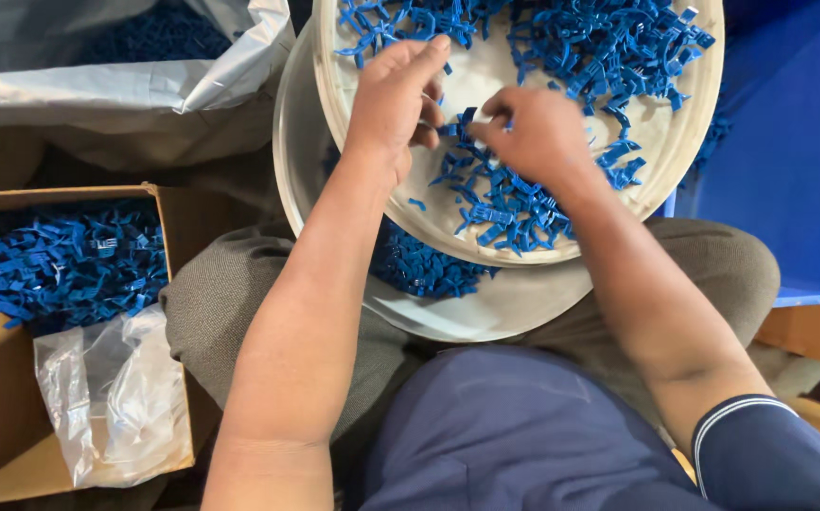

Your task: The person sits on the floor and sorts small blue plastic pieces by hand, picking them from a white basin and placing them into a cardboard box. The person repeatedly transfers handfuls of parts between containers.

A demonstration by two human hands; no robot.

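I keep the round white plastic tray (679, 142) on my lap so my left hand (393, 95), fingers loosely spread, and my right hand (535, 132), pinching one, reach its small blue plastic clips (504, 203).

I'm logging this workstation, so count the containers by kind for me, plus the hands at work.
Round white trays: 2
Cardboard box: 1
Blue bin: 1
Big plastic sack: 1
Hands: 2, the left hand and the right hand
Total: 7
The small blue plastic pieces are too many to count.
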